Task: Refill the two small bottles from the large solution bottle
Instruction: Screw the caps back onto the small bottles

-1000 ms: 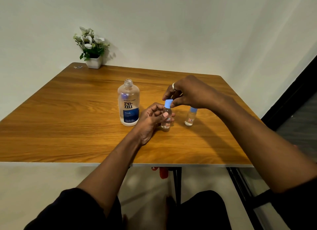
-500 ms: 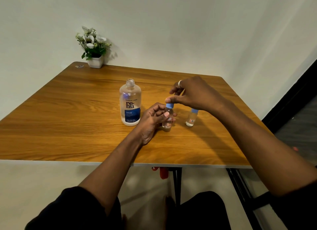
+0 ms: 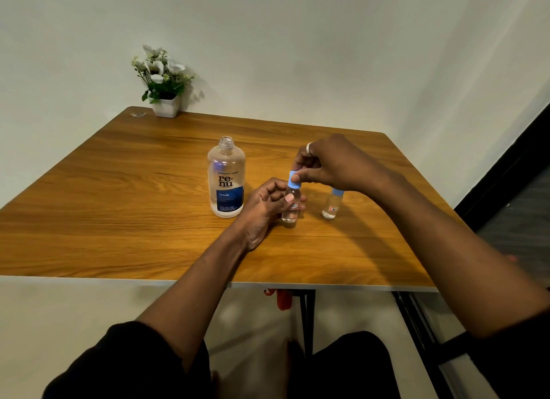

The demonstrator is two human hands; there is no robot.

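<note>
Pinching blue cap (image 3: 294,179), right grip (image 3: 333,163), left grip (image 3: 265,208) holding small bottle (image 3: 291,212), large bottle (image 3: 226,184) labelled "re-nu fresh"

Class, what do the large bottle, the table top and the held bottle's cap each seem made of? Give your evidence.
Large bottle: clear, slightly frosted, probably plastic; you see through its upper part. Table top: wood or wood-look laminate, satin; grain lines and soft sheen. Cap: opaque pale blue, matt, likely plastic.
</note>
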